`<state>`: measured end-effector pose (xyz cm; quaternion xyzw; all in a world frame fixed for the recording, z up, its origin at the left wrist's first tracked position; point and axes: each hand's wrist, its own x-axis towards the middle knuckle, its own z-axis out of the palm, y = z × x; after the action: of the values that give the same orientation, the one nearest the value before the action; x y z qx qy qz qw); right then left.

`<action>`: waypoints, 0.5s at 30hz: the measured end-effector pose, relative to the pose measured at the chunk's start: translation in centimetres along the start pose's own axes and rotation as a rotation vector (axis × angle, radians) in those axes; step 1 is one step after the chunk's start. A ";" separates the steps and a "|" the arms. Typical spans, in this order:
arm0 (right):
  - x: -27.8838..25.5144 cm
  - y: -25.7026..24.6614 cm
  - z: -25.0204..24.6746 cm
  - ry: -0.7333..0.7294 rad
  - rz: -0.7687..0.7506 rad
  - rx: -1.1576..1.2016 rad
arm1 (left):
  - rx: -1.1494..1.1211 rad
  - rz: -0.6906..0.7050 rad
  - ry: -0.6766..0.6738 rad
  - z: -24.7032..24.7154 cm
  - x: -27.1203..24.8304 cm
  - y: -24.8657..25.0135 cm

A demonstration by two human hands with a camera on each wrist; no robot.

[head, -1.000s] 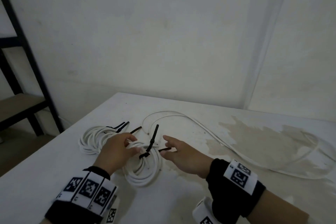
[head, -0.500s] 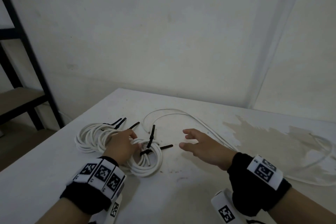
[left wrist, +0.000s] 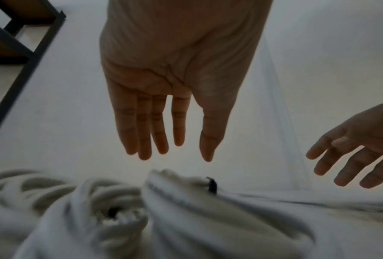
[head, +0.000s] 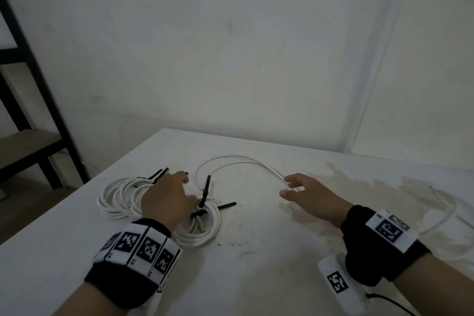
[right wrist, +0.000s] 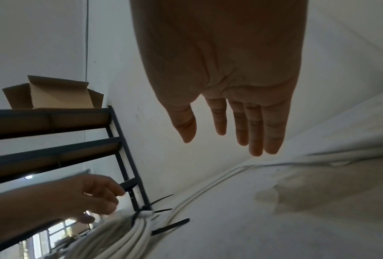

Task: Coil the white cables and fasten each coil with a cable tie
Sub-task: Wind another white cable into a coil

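Now: left hand (head: pixel 166 200) over tied coil (head: pixel 202 228), fingers straight, holding nothing | right hand (head: pixel 307 195) above loose cable (head: pixel 241 161), fingers spread, empty

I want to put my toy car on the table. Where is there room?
The near middle of the table, between the two wrists, is bare. So is the patch between the coils and the right hand. The left side is crowded with coils, black ties and the left hand. A loose cable loops behind and trails off to the right.
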<state>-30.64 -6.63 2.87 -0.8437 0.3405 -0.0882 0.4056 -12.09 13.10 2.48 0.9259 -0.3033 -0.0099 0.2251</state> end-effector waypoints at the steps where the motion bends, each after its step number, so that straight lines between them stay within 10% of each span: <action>1: 0.3 0.4 -0.4 0.017 0.004 -0.033 | 0.004 0.018 0.014 -0.2 0.1 0.7; 15: 2.9 4.5 -3.4 -0.130 0.172 -0.659 | -0.020 0.241 -0.112 4.4 2.0 10.6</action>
<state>-32.17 -12.60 1.42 -0.9013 0.3941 0.1150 0.1382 -16.99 2.59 3.27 0.8786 -0.4240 -0.0373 0.2165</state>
